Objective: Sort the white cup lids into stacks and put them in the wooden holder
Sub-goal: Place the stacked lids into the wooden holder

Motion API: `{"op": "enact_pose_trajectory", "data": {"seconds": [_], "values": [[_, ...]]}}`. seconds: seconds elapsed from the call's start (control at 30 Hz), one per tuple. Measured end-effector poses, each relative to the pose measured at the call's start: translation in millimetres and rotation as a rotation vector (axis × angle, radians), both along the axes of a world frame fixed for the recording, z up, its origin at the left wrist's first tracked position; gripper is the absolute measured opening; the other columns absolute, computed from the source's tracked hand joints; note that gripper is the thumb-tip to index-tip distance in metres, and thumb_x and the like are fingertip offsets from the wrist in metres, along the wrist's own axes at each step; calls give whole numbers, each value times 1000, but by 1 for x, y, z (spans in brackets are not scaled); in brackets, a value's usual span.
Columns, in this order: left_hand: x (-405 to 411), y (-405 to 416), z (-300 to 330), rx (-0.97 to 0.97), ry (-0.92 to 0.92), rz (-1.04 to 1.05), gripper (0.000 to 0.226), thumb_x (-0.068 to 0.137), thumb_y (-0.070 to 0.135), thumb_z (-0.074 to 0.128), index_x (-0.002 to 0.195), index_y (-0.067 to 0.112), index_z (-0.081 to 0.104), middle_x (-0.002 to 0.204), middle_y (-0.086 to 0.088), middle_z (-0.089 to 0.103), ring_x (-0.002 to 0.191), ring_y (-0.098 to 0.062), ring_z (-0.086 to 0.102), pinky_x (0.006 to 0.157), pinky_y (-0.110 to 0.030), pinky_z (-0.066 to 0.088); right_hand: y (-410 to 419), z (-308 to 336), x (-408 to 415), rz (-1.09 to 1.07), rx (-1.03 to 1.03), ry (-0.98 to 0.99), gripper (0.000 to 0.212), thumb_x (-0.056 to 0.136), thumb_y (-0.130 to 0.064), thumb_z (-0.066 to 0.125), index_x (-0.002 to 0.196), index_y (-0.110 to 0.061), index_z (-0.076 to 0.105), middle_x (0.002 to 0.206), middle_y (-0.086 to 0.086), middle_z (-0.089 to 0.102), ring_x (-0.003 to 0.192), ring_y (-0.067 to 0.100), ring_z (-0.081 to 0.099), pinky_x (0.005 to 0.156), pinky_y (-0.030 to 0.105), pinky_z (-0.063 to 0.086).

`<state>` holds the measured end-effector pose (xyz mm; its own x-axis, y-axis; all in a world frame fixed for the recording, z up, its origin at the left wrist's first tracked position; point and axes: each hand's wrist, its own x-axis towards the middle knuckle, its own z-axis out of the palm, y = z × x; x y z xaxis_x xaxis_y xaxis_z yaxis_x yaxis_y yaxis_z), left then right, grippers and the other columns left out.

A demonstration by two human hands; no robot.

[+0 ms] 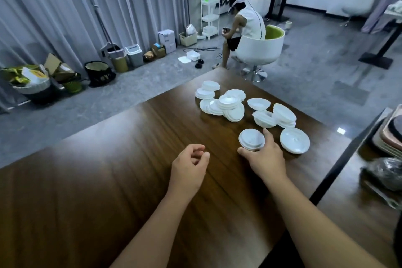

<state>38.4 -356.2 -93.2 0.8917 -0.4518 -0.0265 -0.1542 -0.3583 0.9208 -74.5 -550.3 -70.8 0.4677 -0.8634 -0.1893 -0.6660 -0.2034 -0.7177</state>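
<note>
Lids (232, 104) lie scattered over the far part of the worktop (108, 180), mostly in loose, leaning heaps and not in tidy columns: one heap toward the far edge, a second group to its right, and a single large lid (294, 140) lying flat just beside the right hand (264, 159). Right hand rests on the worktop with thumb and fingers (268, 135) curled round a short stack (252, 139) of what look like a few nested lids, thumb at the near rim, fingers at the right rim. Left hand (189, 166) hovers or rests near the worktop, well apart from the lids, fingers loosely curled and holding nothing. No wooden holder shows anywhere in view. Judged progress: early; at most one small stack is started, the bulk of the lids is still unsorted, and no lid has reached a holder. Remaining: gathering the heaps into even stacks by size, then carrying them to the holder. Background: a seated person (245, 28) on a white chair, bins along the curtain
</note>
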Motion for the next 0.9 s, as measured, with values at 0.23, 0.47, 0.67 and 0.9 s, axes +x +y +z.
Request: {"op": "enact_pose_trajectory", "data": {"seconds": [0.23,0.47,0.67,0.9], "values": [[-5,-5,-9,0,-39,87,16,104,30,69,95,43,66,85,12,73,74,3,72,54,-15,58,-3,-12,6,-8,-64,69,68,86,-55,84,144,-29,59,139,-1,45,118,28,61,87,39,54],[1,-2,-9,-62,25,112,7,105,27,68,103,33,70,82,7,74,68,-4,73,53,-16,55,3,-17,-1,39,-223,-115,40,87,-49,86,114,-20,76,130,-8,63,106,10,58,100,46,58],[1,-3,-10,-43,56,87,8,104,30,69,110,36,70,92,11,74,76,3,73,56,-15,57,7,-8,-6,-59,170,-470,26,91,-49,82,109,-33,76,86,-8,81,70,14,80,66,39,69],[3,-24,11,4,218,-19,48,100,49,71,146,41,57,130,18,64,85,-12,75,56,-17,56,15,3,6,-117,822,-644,19,102,-42,72,113,-26,73,120,7,73,71,22,80,53,27,62]]}}
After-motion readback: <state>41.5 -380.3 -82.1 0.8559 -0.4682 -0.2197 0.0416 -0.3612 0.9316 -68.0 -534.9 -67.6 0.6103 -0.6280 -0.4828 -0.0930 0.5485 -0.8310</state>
